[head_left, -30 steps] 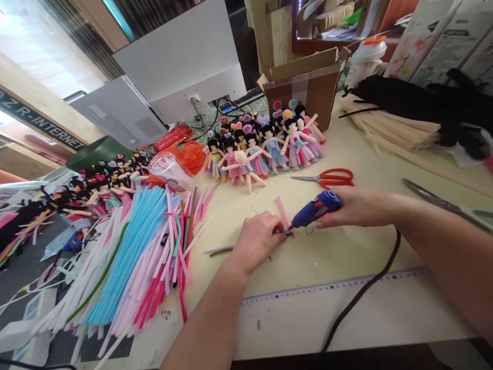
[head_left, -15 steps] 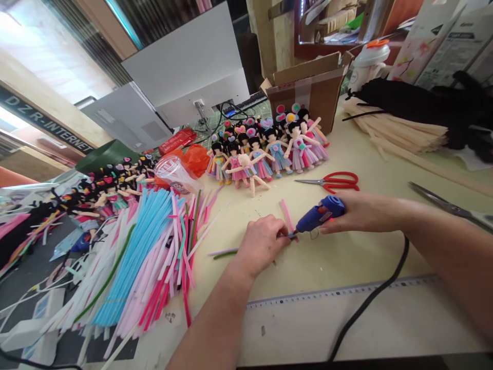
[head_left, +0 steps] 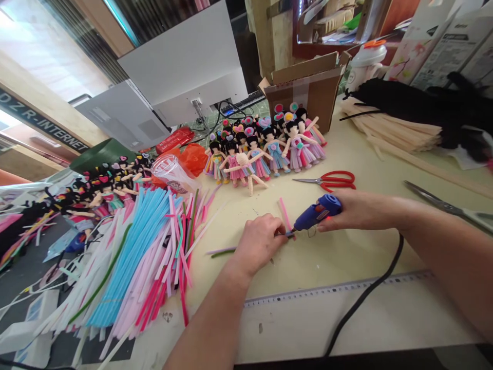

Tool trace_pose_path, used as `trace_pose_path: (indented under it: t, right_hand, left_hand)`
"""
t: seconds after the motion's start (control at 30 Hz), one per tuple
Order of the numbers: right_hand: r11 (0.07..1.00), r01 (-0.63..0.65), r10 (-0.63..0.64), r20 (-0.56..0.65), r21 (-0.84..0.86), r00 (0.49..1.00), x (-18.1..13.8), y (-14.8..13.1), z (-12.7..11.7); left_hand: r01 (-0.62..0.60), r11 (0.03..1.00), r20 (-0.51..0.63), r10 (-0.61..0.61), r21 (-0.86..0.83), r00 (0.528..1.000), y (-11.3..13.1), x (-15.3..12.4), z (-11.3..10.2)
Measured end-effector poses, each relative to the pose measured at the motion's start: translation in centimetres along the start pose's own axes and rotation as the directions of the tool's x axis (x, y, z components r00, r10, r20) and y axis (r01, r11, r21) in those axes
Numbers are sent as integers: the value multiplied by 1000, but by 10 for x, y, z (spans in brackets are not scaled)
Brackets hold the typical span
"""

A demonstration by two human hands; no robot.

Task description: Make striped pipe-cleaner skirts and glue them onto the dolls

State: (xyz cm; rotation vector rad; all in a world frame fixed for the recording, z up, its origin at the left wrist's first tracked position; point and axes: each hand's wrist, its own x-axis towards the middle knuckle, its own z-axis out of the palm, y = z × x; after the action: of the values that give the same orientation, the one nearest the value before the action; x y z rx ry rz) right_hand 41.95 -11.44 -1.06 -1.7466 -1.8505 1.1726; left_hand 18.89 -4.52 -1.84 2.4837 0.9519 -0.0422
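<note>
My right hand (head_left: 348, 211) grips a blue hot glue gun (head_left: 316, 211), an orange-red glow showing near the handle. Its nozzle points down to the left, right by the fingertips of my left hand (head_left: 262, 236). Those fingers are pinched on short pipe cleaners low over the table. A pink pipe cleaner (head_left: 284, 209) sticks up beyond the fingertips, while a green pipe cleaner (head_left: 223, 253) and a lavender one come out on the other side. The fingers hide where the pieces meet; whether the nozzle touches them I cannot tell.
Red-handled scissors (head_left: 337, 180) lie beyond the glue gun, larger shears (head_left: 442, 200) to the right. Pipe cleaner dolls (head_left: 269, 149) stand before a cardboard box (head_left: 304, 92). Bundled pipe cleaners (head_left: 127, 257) fill the left. A ruler (head_left: 308, 293) and black cord (head_left: 365, 298) lie in front.
The whole view has shifted slightly, so everything sits a little further left. Both hands keep their hold, with the glue gun's nozzle still at the left fingertips.
</note>
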Motion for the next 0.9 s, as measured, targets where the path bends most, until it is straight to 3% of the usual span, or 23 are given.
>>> trace_pose_path:
  t: [0.2, 0.37, 0.73, 0.9]
  right_hand:
    - [999, -7, 7, -1, -47, 1000, 1, 1, 1]
    - [995, 80, -80, 0, 52, 997, 0, -1, 2]
    - [989, 57, -53, -31, 137, 998, -3, -5, 6]
    - [983, -9, 27, -97, 183, 995, -1, -2, 0]
  left_hand:
    - [-4, 1000, -1, 4, 6, 1000, 0, 0, 0]
    - [-12, 1000, 8, 11, 8, 1000, -1, 0, 1]
    - [13, 1000, 1, -13, -14, 1000, -2, -1, 2]
    - [-5, 979, -92, -14, -203, 996, -8, -2, 3]
